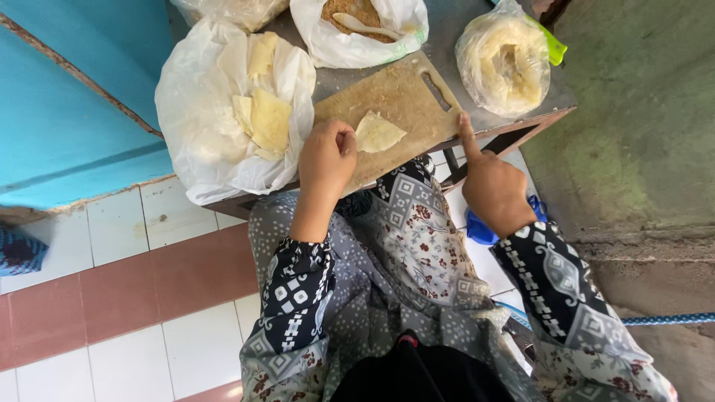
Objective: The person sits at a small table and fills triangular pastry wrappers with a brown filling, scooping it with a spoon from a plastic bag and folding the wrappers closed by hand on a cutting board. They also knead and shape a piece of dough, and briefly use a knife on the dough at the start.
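Tiled floor, teal wall, small metal surface (447, 30) carrying a wooden cutting board (395, 104). Left hand (325, 160) curled, fingertips pinching the folded dough wrapper (378, 132) just right of it. Right hand (493, 186) holds nothing, index finger pressing the board's right edge. Bag of wrappers (223, 112) left of left hand.

Large white plastic bag (201, 126) at left of the grey surface (454, 30), open, holding pale yellow folded wrappers (268, 119). Second white bag (335, 45) at top centre, filled with brown crumbly filling (350, 11), a pale spoon (365, 26) lying in it. Clear bag of stacked round wrappers (503, 63) at right, with a green edge (555, 50) behind. Part of another bag (231, 11) at top left. Blue wall (67, 97) at left. White and reddish floor tiles (134, 290) below. Blue rope (666, 320) at lower right.
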